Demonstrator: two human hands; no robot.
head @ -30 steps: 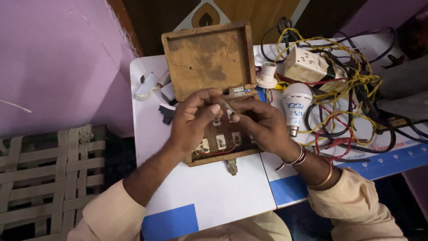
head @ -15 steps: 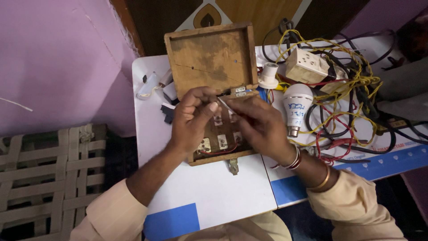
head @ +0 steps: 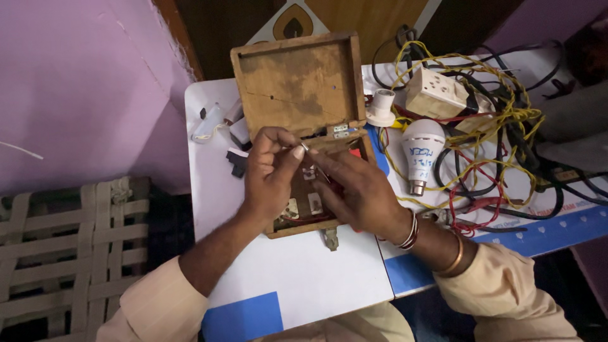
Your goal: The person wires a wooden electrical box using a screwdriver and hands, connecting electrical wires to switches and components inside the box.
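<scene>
head | left hand [head: 269,174] pinches small metal piece [head: 304,147] | right hand [head: 358,190] grips thin tool [head: 320,168] | over wooden box [head: 297,88]

Head camera looks steeply down, close over the table [head: 304,285].

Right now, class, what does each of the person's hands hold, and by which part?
Both hands meet over the open wooden box. The left hand and the right hand pinch a thin metal piece between their fingertips, the left at its upper end. What it is cannot be told.
</scene>
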